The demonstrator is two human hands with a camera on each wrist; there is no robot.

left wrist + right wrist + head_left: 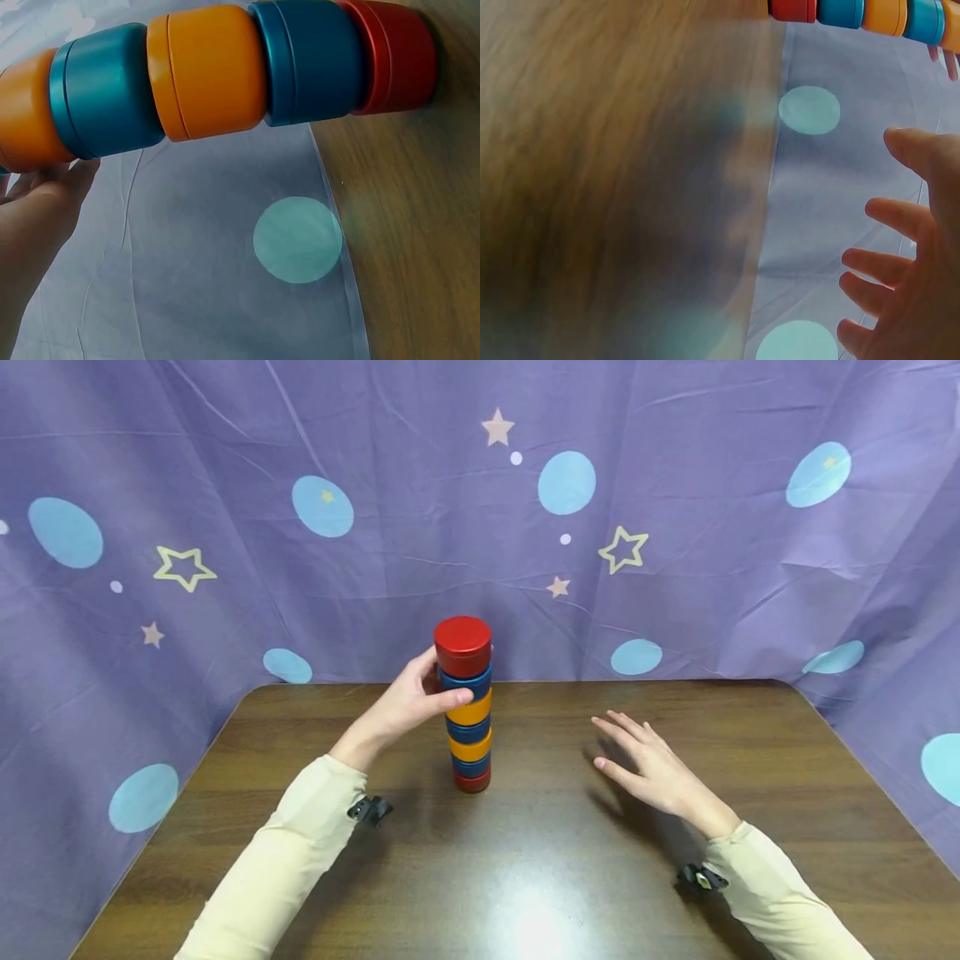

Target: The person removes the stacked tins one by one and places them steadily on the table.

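Note:
A tall stack of round lidded tins stands upright on the table, with a red tin [462, 647] at the top and another red tin [401, 58] at the bottom. Between them, blue tins [319, 64] alternate with orange tins [210, 71]. My left hand [412, 697] holds the upper part of the stack. Its thumb lies across the front, by the upper blue and orange tins, and its other fingers pass behind, partly hidden. Off to the right of the stack, my right hand [660, 768] hovers over the table with fingers spread and nothing in it.
The brown wooden table [555, 827] has rounded far corners. Close behind its back edge hangs a purple curtain [420, 510] with stars and blue ovals. A black wrist camera [370, 811] sits on the left sleeve, another [702, 878] on the right.

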